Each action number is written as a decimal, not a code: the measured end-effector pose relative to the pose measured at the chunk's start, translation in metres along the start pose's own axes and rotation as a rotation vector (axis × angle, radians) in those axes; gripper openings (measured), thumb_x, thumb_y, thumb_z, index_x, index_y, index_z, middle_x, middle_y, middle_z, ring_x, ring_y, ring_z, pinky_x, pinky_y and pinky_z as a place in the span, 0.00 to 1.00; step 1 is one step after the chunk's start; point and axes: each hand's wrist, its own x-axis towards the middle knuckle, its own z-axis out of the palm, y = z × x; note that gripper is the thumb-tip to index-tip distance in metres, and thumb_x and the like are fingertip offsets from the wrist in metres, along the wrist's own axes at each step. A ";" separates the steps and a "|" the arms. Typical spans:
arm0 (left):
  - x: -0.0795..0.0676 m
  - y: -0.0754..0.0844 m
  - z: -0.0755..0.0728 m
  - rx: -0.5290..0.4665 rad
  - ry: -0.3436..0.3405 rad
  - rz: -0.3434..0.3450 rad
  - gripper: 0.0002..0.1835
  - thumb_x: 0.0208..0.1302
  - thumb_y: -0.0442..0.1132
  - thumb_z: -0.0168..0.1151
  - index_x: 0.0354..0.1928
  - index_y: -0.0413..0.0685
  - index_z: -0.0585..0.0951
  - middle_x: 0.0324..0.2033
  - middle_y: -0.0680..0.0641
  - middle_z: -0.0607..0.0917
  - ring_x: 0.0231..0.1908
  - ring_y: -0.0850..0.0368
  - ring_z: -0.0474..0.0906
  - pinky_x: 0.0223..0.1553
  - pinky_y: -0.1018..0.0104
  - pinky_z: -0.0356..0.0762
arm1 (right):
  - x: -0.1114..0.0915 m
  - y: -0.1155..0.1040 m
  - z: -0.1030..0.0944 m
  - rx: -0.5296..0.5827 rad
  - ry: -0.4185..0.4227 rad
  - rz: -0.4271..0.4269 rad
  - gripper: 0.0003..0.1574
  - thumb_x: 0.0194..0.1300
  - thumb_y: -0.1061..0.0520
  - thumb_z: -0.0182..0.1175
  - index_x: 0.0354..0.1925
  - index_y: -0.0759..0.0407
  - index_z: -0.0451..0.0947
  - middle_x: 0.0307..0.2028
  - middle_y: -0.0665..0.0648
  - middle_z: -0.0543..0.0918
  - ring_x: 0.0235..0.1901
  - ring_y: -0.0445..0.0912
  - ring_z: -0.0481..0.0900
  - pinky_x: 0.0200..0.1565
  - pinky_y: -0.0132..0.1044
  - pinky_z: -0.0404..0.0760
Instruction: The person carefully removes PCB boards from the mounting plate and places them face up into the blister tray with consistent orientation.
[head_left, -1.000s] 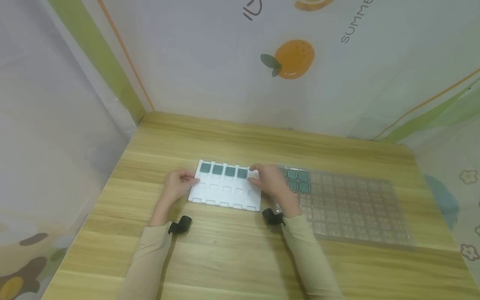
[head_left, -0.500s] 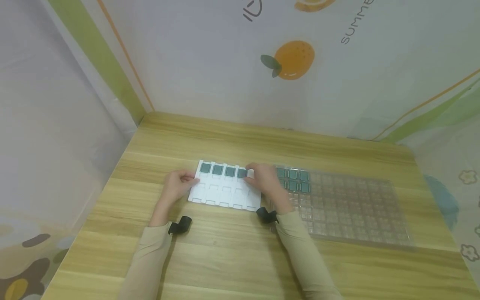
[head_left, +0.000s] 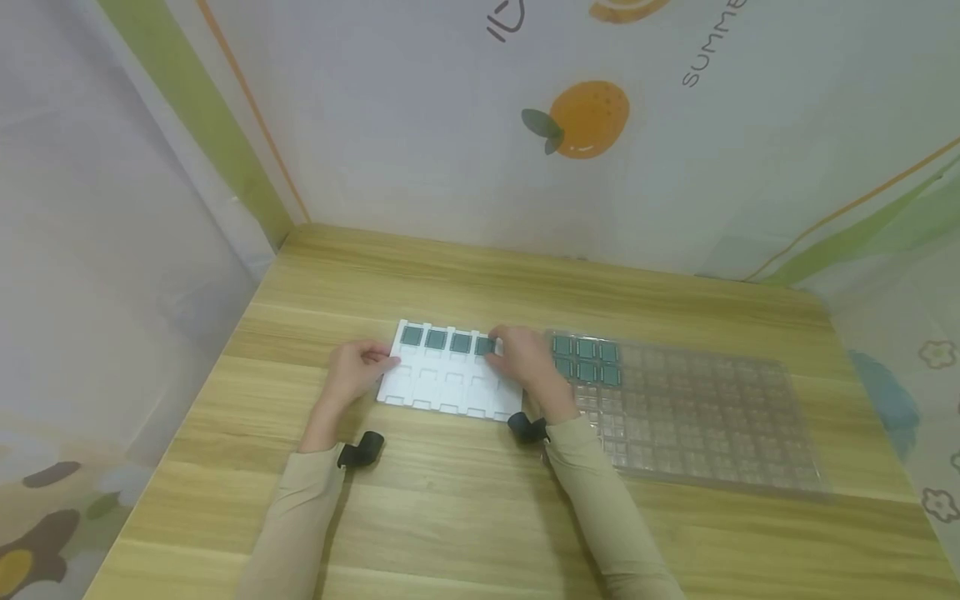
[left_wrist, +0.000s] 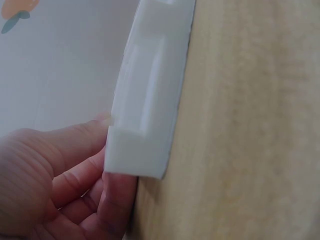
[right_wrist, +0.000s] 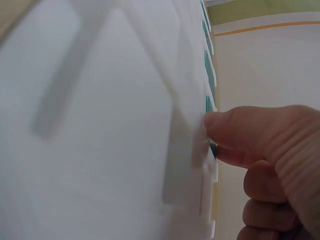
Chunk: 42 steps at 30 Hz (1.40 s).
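Note:
A white plastic tray with moulded pockets lies on the table, several square green chips sitting along its far row. My left hand holds the tray's left edge; in the left wrist view its thumb is against the edge and the other fingers curl below the corner. My right hand is over the tray's far right part. Its thumb and index finger pinch the rightmost green chip of that row, covering part of it. The tray's far right corner is hidden behind this hand.
Right of the white tray lies a long clear plastic tray with many small pockets. Several green chips fill its far left pockets. The wooden table meets a printed curtain at the back. Black wrist cameras sit below the hands.
My right hand has moved left, from beside the rightmost green chip of the row onto it. The left hand and the white tray have stayed in place.

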 end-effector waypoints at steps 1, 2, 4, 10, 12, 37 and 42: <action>0.000 0.000 0.000 0.000 -0.001 0.000 0.14 0.59 0.36 0.64 0.41 0.29 0.80 0.34 0.35 0.83 0.35 0.45 0.80 0.37 0.59 0.79 | 0.000 0.000 0.000 0.004 -0.001 0.000 0.20 0.59 0.54 0.64 0.50 0.59 0.79 0.48 0.58 0.82 0.46 0.53 0.79 0.49 0.45 0.77; 0.000 0.000 0.000 0.002 -0.002 -0.004 0.14 0.59 0.36 0.64 0.41 0.29 0.80 0.34 0.35 0.83 0.35 0.45 0.79 0.37 0.59 0.79 | 0.000 0.000 0.000 0.007 -0.001 0.000 0.20 0.59 0.54 0.64 0.50 0.60 0.79 0.48 0.58 0.82 0.46 0.53 0.79 0.49 0.44 0.77; 0.000 0.001 0.000 0.004 -0.003 -0.007 0.14 0.59 0.36 0.64 0.41 0.29 0.80 0.34 0.35 0.83 0.35 0.45 0.79 0.37 0.59 0.79 | 0.001 0.000 0.000 0.007 -0.002 -0.001 0.20 0.58 0.55 0.64 0.49 0.60 0.79 0.48 0.58 0.82 0.45 0.53 0.80 0.49 0.44 0.77; 0.001 0.000 0.000 0.007 -0.013 -0.010 0.15 0.59 0.36 0.64 0.41 0.29 0.80 0.34 0.35 0.83 0.35 0.44 0.79 0.37 0.58 0.79 | 0.001 -0.001 0.001 0.007 -0.003 -0.005 0.20 0.57 0.56 0.64 0.49 0.61 0.79 0.47 0.59 0.83 0.42 0.51 0.80 0.46 0.42 0.78; 0.001 0.000 0.000 0.006 -0.015 -0.013 0.15 0.59 0.36 0.65 0.41 0.29 0.80 0.34 0.35 0.83 0.35 0.44 0.79 0.37 0.58 0.79 | 0.001 -0.001 0.001 0.009 -0.005 -0.007 0.20 0.57 0.56 0.64 0.49 0.61 0.79 0.47 0.59 0.83 0.42 0.51 0.80 0.47 0.42 0.78; 0.001 0.000 0.000 0.003 0.005 0.016 0.13 0.58 0.35 0.65 0.39 0.28 0.80 0.33 0.34 0.83 0.34 0.44 0.79 0.37 0.57 0.79 | -0.008 0.005 -0.004 0.019 0.037 -0.063 0.20 0.57 0.56 0.65 0.47 0.63 0.80 0.43 0.61 0.84 0.39 0.51 0.81 0.45 0.42 0.79; 0.001 0.000 0.000 0.005 0.004 0.011 0.13 0.58 0.35 0.65 0.39 0.28 0.80 0.34 0.34 0.83 0.35 0.43 0.79 0.37 0.57 0.79 | -0.012 0.008 -0.006 0.020 0.067 -0.078 0.19 0.56 0.56 0.65 0.46 0.64 0.80 0.41 0.60 0.85 0.30 0.48 0.78 0.39 0.40 0.79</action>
